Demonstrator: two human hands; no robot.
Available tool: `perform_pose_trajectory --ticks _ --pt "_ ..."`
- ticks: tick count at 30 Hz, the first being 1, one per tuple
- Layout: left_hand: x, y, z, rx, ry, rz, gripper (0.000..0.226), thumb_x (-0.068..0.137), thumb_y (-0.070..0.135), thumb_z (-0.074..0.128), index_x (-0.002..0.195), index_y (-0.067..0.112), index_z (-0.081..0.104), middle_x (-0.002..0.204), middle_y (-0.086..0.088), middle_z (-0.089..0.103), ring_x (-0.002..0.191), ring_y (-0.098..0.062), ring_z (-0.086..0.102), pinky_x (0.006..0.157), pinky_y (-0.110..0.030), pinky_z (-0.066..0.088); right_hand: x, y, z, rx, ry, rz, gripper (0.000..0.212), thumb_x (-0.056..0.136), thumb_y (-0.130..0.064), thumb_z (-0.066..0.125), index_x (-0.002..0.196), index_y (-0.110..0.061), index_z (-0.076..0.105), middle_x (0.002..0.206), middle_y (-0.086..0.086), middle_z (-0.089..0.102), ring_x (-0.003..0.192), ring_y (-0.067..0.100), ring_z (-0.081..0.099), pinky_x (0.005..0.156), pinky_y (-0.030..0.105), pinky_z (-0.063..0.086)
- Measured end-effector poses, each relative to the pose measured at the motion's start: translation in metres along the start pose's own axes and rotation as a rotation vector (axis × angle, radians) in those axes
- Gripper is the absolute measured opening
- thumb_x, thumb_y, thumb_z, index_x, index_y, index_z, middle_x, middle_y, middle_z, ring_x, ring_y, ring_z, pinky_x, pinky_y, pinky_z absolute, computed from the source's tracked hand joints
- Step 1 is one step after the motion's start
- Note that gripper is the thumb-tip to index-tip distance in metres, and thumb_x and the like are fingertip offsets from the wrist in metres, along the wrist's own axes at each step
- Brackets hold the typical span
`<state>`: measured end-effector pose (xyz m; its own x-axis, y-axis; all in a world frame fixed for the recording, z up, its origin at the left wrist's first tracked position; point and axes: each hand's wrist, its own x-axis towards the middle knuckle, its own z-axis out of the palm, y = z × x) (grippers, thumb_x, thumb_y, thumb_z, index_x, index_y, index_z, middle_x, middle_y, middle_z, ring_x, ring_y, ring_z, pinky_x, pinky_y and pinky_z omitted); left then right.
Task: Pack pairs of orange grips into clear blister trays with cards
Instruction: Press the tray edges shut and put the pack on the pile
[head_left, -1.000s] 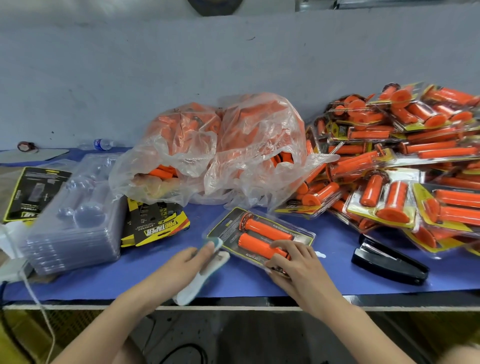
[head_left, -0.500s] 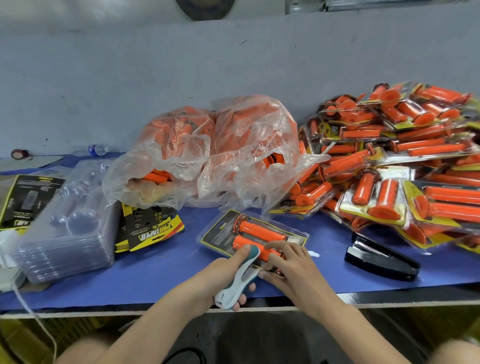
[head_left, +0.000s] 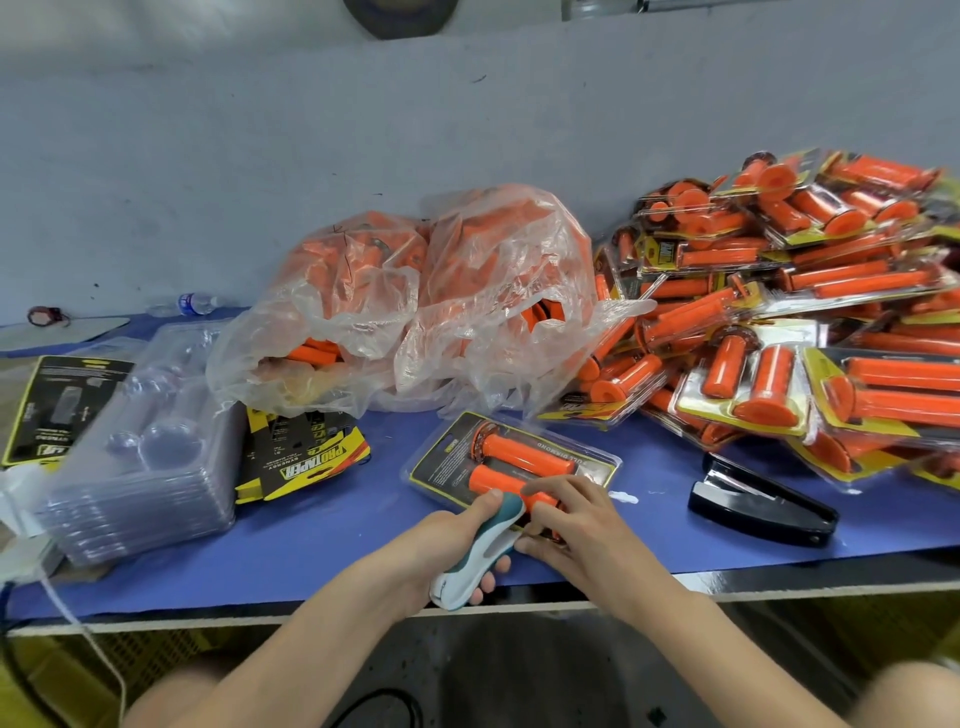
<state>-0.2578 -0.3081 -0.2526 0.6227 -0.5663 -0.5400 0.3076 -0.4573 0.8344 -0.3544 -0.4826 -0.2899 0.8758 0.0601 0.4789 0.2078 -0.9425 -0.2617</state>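
A clear blister pack (head_left: 511, 465) with a black and yellow card and two orange grips lies on the blue table near its front edge. My left hand (head_left: 447, 551) grips a white and teal stapler (head_left: 480, 553), whose nose meets the pack's near edge. My right hand (head_left: 576, 525) rests on the same edge, fingers curled over the nearer grip and pinching the pack. Two clear bags of loose orange grips (head_left: 426, 306) sit behind the pack.
A stack of empty clear trays (head_left: 140, 457) stands at the left, with printed cards (head_left: 306, 452) beside it and more cards (head_left: 57, 405) further left. A big heap of finished packs (head_left: 810, 322) fills the right. A black stapler (head_left: 761, 501) lies right of my hands.
My left hand picked the white and teal stapler up off the table and brought it to the pack's near edge. My right hand stayed on the pack.
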Motion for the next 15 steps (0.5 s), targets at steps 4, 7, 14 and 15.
perform_pose_trajectory --ticks 4,7,14,15 --pt "0.000 0.000 -0.001 -0.027 -0.016 0.014 0.061 0.090 0.065 0.053 0.095 0.006 0.070 0.075 -0.008 0.068 0.054 -0.017 0.058 0.046 -0.025 0.048 0.001 -0.004 0.000 -0.102 0.001 0.021 0.030 0.088 -0.044 0.067 0.110 -0.025 0.058 0.127 -0.009 0.060 0.117 0.022 0.052 0.099 0.042 0.046" --pt "0.001 -0.001 -0.003 -0.031 -0.022 0.027 0.062 0.091 0.065 0.052 0.095 0.006 0.070 0.075 -0.009 0.067 0.055 -0.018 0.058 0.048 -0.026 0.049 0.005 -0.012 0.002 -0.254 0.008 0.033 0.060 0.077 -0.042 0.079 0.131 -0.025 0.059 0.122 -0.008 0.067 0.106 0.022 0.062 0.089 0.039 0.053" --pt "0.004 0.000 -0.002 -0.050 -0.036 -0.020 0.058 0.093 0.061 0.052 0.099 0.006 0.068 0.070 -0.007 0.066 0.053 -0.017 0.057 0.046 -0.025 0.047 0.006 -0.014 0.005 -0.239 0.100 -0.007 0.051 0.071 -0.031 0.086 0.119 -0.023 0.070 0.111 -0.010 0.072 0.099 0.021 0.066 0.086 0.037 0.054" --pt "0.004 0.000 -0.002 -0.050 -0.049 -0.025 0.058 0.093 0.061 0.052 0.101 0.006 0.067 0.071 -0.007 0.066 0.054 -0.017 0.057 0.046 -0.025 0.048 0.004 -0.015 0.005 -0.231 0.102 -0.010 0.050 0.071 -0.031 0.086 0.118 -0.023 0.070 0.111 -0.010 0.072 0.099 0.021 0.066 0.087 0.037 0.054"
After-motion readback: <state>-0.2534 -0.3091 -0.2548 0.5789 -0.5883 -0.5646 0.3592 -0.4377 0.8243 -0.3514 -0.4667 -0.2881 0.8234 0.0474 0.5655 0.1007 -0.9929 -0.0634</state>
